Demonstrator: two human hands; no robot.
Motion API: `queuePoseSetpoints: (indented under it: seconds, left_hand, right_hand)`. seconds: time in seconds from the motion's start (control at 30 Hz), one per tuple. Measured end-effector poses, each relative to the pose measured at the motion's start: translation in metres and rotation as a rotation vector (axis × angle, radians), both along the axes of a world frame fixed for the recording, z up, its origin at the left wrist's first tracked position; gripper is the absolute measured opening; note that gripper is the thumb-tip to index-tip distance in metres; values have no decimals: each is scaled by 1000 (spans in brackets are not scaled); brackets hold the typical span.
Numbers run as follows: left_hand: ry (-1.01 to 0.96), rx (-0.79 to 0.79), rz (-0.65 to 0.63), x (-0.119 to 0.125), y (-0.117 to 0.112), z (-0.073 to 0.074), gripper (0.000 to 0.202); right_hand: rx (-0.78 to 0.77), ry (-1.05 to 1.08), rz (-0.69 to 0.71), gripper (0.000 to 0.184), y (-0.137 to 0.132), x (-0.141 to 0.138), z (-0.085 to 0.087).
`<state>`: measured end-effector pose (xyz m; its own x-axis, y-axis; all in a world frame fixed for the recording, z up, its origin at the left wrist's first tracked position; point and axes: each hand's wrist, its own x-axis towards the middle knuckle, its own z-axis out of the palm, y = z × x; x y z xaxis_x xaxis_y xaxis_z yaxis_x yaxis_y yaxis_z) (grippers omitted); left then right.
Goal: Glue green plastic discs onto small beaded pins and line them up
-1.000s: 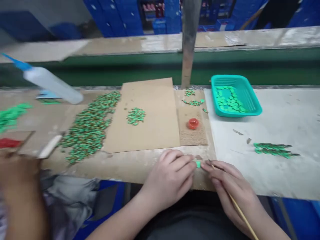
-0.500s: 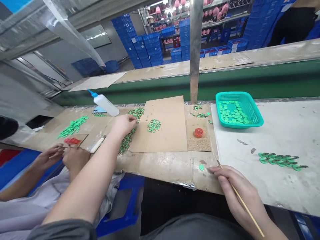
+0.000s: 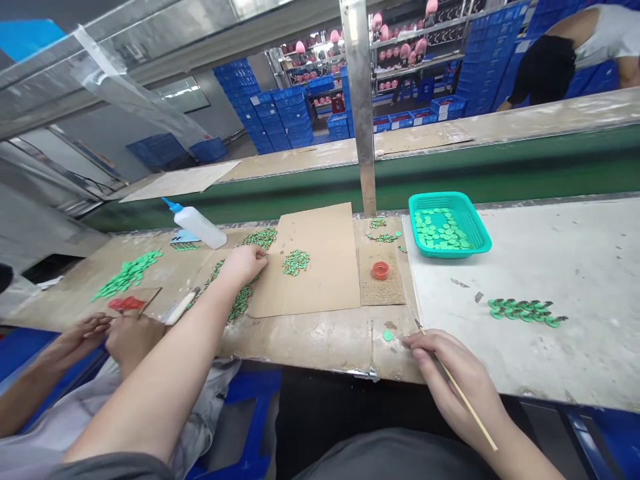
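My left hand (image 3: 244,264) reaches across to the pile of small green-and-brown pieces (image 3: 242,301) at the cardboard sheet's left edge. Its fingertips are pinched together, and anything between them is too small to make out. My right hand (image 3: 453,365), near the table's front edge, grips a thin wooden brush (image 3: 465,400) with a dark tip pointing up and left. Just left of that hand lies a single green disc (image 3: 387,336). A red cap-like cup (image 3: 380,270) stands on a brown textured pad (image 3: 375,293). A smaller heap of green pieces (image 3: 296,263) rests on the cardboard sheet (image 3: 325,287).
A turquoise basket (image 3: 487,241) holds green discs. Right of it, dark-topped discs (image 3: 523,311) stand in rows. A white bottle (image 3: 200,228) leans at the back left. Another person's hands (image 3: 133,337) work at the left beside green discs (image 3: 127,273). A metal post (image 3: 361,100) rises behind.
The camera view has shifted, moving the table's contents leftward. My left hand stays at the pile with fingers pinched; my right hand still holds the brush beside the single disc.
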<state>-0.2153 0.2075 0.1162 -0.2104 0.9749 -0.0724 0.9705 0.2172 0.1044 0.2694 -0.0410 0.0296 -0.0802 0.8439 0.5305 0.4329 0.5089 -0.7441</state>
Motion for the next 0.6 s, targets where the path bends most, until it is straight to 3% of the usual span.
queuePoseSetpoints:
  seconds: [0.13,0.23,0.37,0.47,0.53,0.6]
  left_hand:
    - [-65,109,-15,14,-17,11,47]
    - [-162,228,-115,43,-51,20,39]
    - [-373,304,-424,110,-124,19,38]
    - [-532,362,-731,164,-171,21,24]
    - [-581,449,-893,192,-188,25,10]
    - [-581,514,-985,209,-194,29,10]
  right_hand:
    - [-4,24,-22,19,2,2,5]
    - [-54,69,-58,26,1,0,12]
    - [-183,142,-58,18,1,-7,38]
    - [-424,284,40,13,4,-16,61]
    - [-593,422,110,14,7,-22,72]
    - [-715,546,161,19,8,-25,79]
